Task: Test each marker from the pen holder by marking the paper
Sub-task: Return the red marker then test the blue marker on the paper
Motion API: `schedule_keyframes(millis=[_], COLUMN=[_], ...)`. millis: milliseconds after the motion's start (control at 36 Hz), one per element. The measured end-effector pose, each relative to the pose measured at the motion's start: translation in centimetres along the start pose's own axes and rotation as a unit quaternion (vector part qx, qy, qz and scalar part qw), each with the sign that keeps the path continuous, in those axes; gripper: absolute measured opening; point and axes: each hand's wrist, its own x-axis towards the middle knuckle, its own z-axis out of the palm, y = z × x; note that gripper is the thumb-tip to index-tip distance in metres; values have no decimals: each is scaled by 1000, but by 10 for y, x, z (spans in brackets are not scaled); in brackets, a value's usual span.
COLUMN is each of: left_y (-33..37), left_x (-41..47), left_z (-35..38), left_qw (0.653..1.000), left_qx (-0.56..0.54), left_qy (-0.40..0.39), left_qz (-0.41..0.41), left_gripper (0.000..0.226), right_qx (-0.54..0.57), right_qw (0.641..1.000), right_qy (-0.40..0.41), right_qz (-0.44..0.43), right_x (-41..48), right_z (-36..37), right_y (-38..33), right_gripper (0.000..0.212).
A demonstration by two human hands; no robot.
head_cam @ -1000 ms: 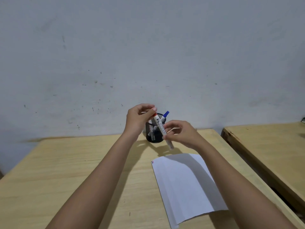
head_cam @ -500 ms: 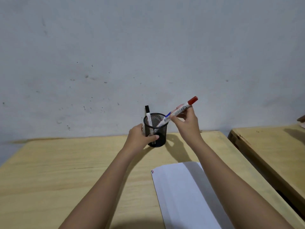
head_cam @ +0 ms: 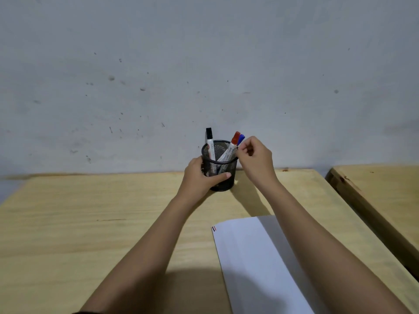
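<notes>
A black mesh pen holder [head_cam: 223, 168] stands at the far edge of the wooden table. My left hand [head_cam: 200, 175] wraps around its left side. Three markers stand in it: a black-capped marker [head_cam: 209, 141] upright on the left, and a red-capped marker [head_cam: 233, 143] and a blue-capped marker [head_cam: 241, 138] leaning right. My right hand [head_cam: 255, 158] is beside the rim, its thumb and forefinger pinched together against the leaning markers; whether they grip one is unclear. The white paper [head_cam: 256, 261] lies in front, with small coloured strokes at its near-left corner.
The grey wall rises right behind the holder. A second wooden table [head_cam: 381, 189] stands to the right across a narrow gap. My right forearm crosses over the paper's right part.
My right hand carried the red-capped marker from above the paper up and into the holder. My left hand dropped from the marker to grasp the holder.
</notes>
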Motion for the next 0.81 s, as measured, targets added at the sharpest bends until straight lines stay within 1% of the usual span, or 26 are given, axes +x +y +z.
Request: schedule_keyframes(millis=[139, 278, 333, 444, 528, 611, 722, 806], left_y=[-2, -3, -3, -3, -2, -1, 2, 4], left_x=[2, 4, 4, 3, 3, 1, -1, -3], left_z=[0, 0, -1, -1, -2, -2, -1, 0], left_qw=[1000, 1000, 1000, 1000, 1000, 1000, 1000, 1000], left_qx=[5, 5, 5, 4, -5, -7, -1, 20], left_qy=[-2, -11, -12, -15, -19, -19, -14, -4], left_qz=[6, 11, 12, 8, 6, 8, 13, 9], left_gripper=[68, 56, 56, 61, 63, 60, 57, 59], right_qx=[-8, 9, 4, -15, -19, -4, -14, 11], right_qw=[1000, 999, 998, 993, 991, 990, 994, 997], right_qy=[10, 16, -9, -84, -104, -101, -76, -49], right_qz=[16, 50, 67, 78, 84, 95, 74, 56], right_x=[7, 14, 17, 24, 28, 29, 27, 25], right_z=[4, 4, 4, 4, 4, 3, 0, -9], right_y=[1, 3, 3, 4, 5, 5, 3, -2], right_gripper=[8, 18, 24, 33, 27, 23, 17, 11])
